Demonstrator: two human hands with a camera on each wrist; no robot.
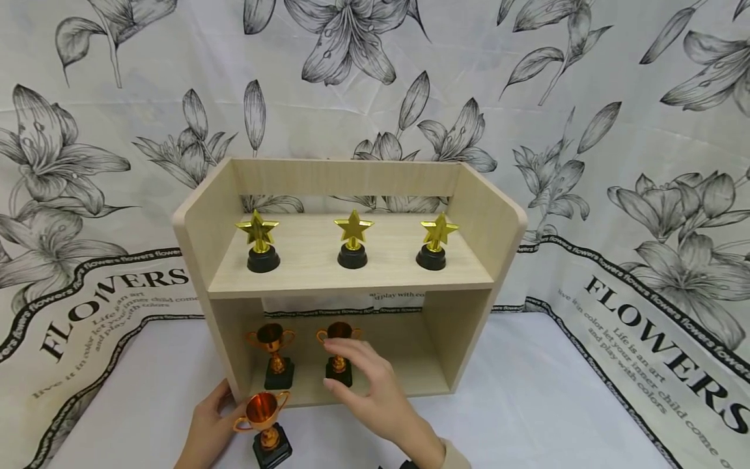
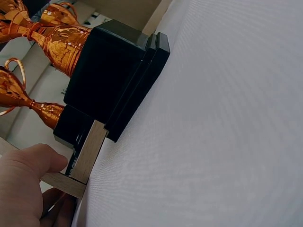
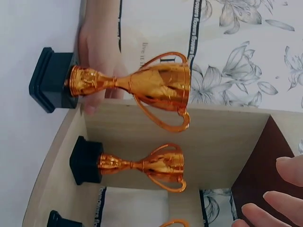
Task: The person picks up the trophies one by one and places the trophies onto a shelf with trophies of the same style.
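Observation:
A wooden two-tier shelf stands on white cloth. My left hand grips the shelf's lower left side panel, its thumb on one face and its fingers round the other, as the left wrist view shows. One orange-gold trophy cup on a black base stands on the cloth before the shelf, just right of that hand. Inside the lower tier are a second trophy cup at left and a third trophy cup near the middle. My right hand is held before the third cup, partly covering it, with thumb and fingers spread and nothing in them.
Three gold star trophies on round black bases line the upper tier: a left star, a middle star and a right star. Flower-printed cloth hangs behind. A small dark object shows at the bottom edge.

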